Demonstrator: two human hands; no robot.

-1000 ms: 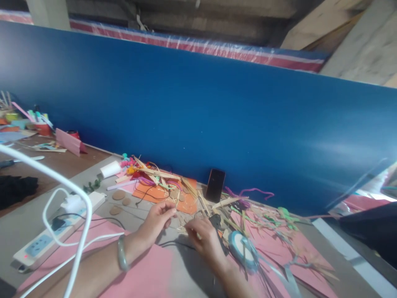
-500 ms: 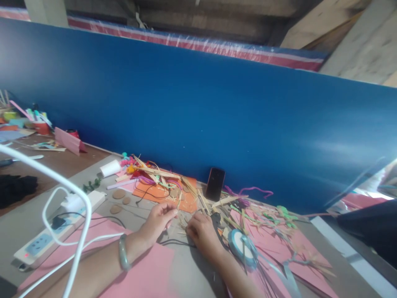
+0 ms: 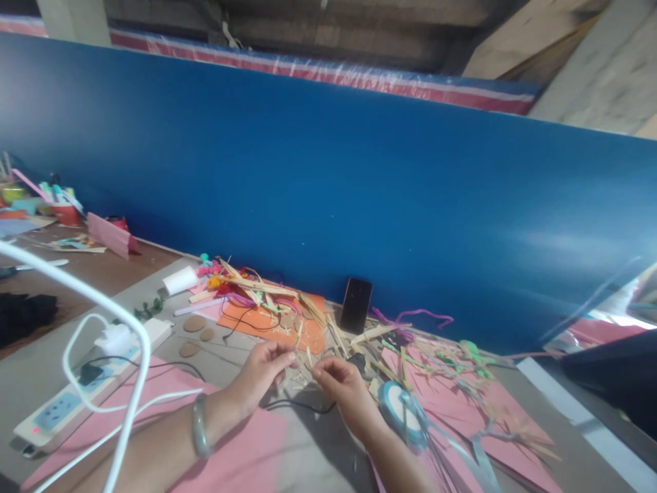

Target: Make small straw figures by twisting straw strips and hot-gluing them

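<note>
The left hand [image 3: 264, 370] has its thumb and pointing finger pressed together, and they seem to pinch the low end of a thin, straw-yellow, dry-looking strip [image 3: 299, 334] that sticks up from the fingertips. The right hand [image 3: 345, 385] is just beside it, with its fingers curled in and its thumb and fingertip nearly closed on a short, pale yellow, flat sliver [image 3: 309, 357] that points up. The two hands are apart, with a small gap between them. Both bits are over the grey table [image 3: 308, 462], in front of a flat sheet of orange paper [image 3: 267, 333] with crumbs on it. Both bits look very light, a little stiff and easy to snap or split, so a soft pinch near the low end should be best. A hard squeeze could crush them. They look dry, so I guess they would not slip much, but being so thin they could twist in the fingers. A black phone [image 3: 356, 305] leans on the big blue wall board [image 3: 328, 171] behind, and a round, pale blue and white roll [image 3: 395, 407] is near the right wrist.
</note>
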